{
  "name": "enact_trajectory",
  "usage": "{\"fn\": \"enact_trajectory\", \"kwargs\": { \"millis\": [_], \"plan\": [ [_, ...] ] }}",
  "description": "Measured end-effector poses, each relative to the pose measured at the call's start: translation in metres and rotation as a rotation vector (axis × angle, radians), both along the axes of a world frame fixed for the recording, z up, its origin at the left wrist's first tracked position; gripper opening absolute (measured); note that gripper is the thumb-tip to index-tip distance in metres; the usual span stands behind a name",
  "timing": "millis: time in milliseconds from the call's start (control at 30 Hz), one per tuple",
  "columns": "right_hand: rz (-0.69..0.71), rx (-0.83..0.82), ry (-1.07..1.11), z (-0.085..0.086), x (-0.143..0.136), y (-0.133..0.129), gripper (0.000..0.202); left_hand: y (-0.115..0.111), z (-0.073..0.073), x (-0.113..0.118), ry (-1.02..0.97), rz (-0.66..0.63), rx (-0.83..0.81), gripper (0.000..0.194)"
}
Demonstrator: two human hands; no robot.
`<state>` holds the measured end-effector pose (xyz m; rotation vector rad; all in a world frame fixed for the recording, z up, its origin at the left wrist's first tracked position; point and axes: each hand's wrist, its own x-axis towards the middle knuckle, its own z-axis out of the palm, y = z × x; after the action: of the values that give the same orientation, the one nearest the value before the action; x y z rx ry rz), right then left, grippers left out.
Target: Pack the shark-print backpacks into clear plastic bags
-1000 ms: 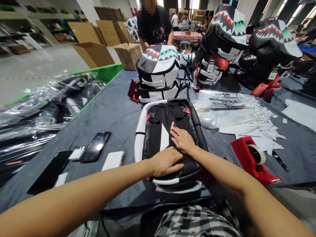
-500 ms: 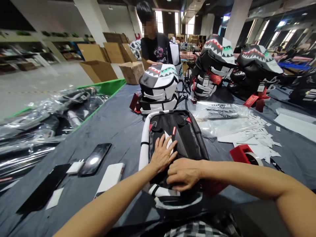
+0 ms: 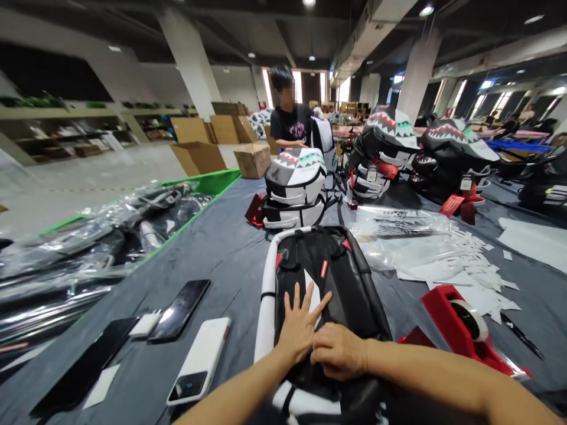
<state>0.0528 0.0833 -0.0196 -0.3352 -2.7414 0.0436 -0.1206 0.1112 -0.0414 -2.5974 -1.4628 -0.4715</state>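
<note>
A black and white backpack (image 3: 354, 295) lies on the table before me, its dark strap side facing up. My left hand (image 3: 299, 324) rests flat on its middle with the fingers spread, over the lower part of a white strip (image 3: 310, 289). Close against its wrist side, my right hand (image 3: 339, 352) is closed with curled fingers on the dark fabric. Whatever those fingers grip, if anything, is hidden. A small red label (image 3: 323, 269) shows above the hands.
Stacked shark-pattern backpacks (image 3: 295, 192) stand behind. At left lie phones (image 3: 181, 310), a white power bank (image 3: 201, 357) and plastic-wrapped goods (image 3: 110, 230). At right are a red tape dispenser (image 3: 447, 310), paper slips (image 3: 473, 260) and clear bags (image 3: 398, 230). A co-worker (image 3: 290, 121) stands beyond.
My view has tilted up, so everything sits lower in the picture. The left hand stays spread on the backpack; the right remains closed beside it, its fingers now nearer the left hand.
</note>
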Motion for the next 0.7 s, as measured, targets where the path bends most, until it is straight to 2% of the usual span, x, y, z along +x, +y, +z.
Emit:
{"fn": "enact_trajectory", "kwargs": {
  "millis": [67,100,167,233,300,367,433,500,533,600,633,700],
  "plan": [
    [-0.092,0.1,0.102,0.026,0.01,0.001,0.027,-0.022,-0.005,0.001,-0.01,-0.037,-0.009,0.076],
    [-0.201,0.14,0.153,0.042,0.016,0.007,0.031,-0.033,-0.005,0.001,-0.02,-0.051,-0.025,0.078],
    [-0.556,0.165,0.232,0.068,0.027,0.029,0.043,-0.053,-0.001,0.0,-0.032,-0.071,-0.102,0.08],
    [-0.902,0.097,0.231,0.079,0.031,0.056,0.054,-0.064,0.014,-0.002,-0.018,-0.088,-0.23,0.083],
    [-1.061,-0.02,0.132,0.069,0.026,0.078,0.06,-0.063,0.038,-0.005,0.031,-0.121,-0.367,0.087],
    [-1.091,-0.111,0.004,0.048,0.017,0.089,0.06,-0.05,0.067,-0.007,0.097,-0.146,-0.472,0.088],
    [-1.087,-0.157,-0.078,0.028,0.011,0.089,0.061,-0.027,0.096,-0.006,0.122,-0.142,-0.531,0.079],
    [-1.082,-0.167,-0.082,0.017,0.01,0.085,0.061,0.001,0.118,0.0,0.086,-0.12,-0.457,0.07],
    [-1.074,-0.17,-0.067,0.014,0.011,0.083,0.061,0.016,0.123,0.004,0.056,-0.112,-0.362,0.065],
    [-1.059,-0.17,-0.012,0.011,0.014,0.08,0.06,0.043,0.117,0.014,0.012,-0.093,-0.134,0.058],
    [-1.049,-0.165,0.03,0.01,0.016,0.08,0.058,0.055,0.106,0.018,-0.002,-0.07,-0.047,0.056],
    [-1.026,-0.154,0.149,0.004,0.019,0.083,0.052,0.075,0.073,0.022,-0.028,0.016,0.009,0.055]
  ]
}}
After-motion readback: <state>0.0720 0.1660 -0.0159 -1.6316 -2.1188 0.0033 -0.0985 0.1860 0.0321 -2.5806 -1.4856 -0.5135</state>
